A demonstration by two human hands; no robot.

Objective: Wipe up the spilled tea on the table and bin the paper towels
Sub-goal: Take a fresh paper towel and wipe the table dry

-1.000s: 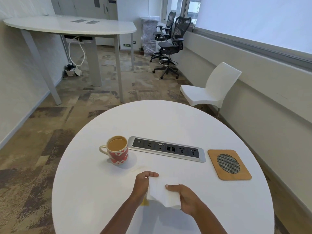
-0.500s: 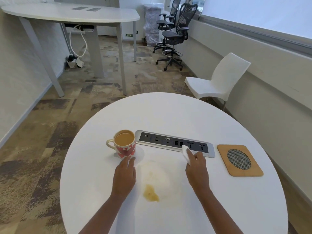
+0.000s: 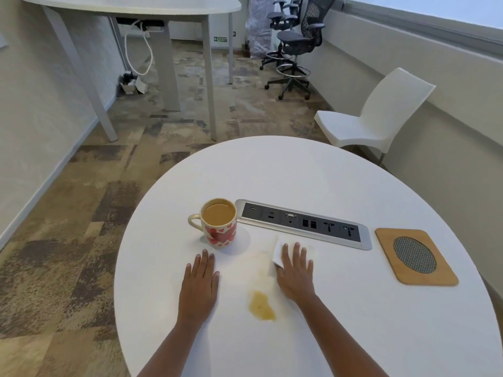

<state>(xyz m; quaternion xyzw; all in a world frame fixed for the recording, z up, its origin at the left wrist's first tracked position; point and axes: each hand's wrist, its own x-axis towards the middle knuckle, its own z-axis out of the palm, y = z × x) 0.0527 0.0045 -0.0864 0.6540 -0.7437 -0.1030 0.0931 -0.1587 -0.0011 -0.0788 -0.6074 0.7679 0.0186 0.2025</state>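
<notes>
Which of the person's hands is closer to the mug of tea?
Left. The left hand lies flat just in front of the mug, fingertips almost at its base. The right hand, pressing the paper towel, is farther off to the mug's right.

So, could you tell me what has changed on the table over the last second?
A second ago both hands held the paper towel up over the spill. The right hand now presses it flat on the table, below the socket strip; the left hand let go and lies flat near the mug. The tea puddle now shows. Mug and wooden coaster stayed put.
</notes>
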